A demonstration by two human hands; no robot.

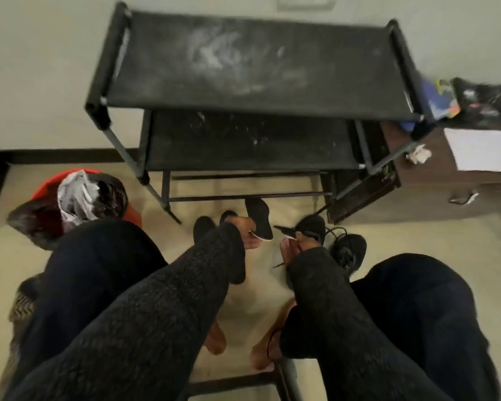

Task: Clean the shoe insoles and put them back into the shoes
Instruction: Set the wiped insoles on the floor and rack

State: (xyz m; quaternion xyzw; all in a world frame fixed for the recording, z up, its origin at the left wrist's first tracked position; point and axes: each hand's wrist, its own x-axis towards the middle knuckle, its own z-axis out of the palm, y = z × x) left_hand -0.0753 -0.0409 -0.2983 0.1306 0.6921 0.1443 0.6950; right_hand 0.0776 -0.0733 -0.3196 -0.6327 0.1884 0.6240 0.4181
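Down on the pale floor, between the person's knees, both hands work close together. At roughly eleven o'clock from the frame's centre-bottom, the left hand pinches a black insole by its near end, the insole standing up and angled away toward the rack. Just beside it at about one o'clock, the right hand has its fingers curled round a thin dark strip (blurred, so I cannot tell what it is). Two black shoes lie by that hand: one shoe right behind its fingers, the other shoe further toward three o'clock, laces loose. A dusty black shoe rack fills twelve o'clock, and a red bin with a crumpled bag sits at nine o'clock.
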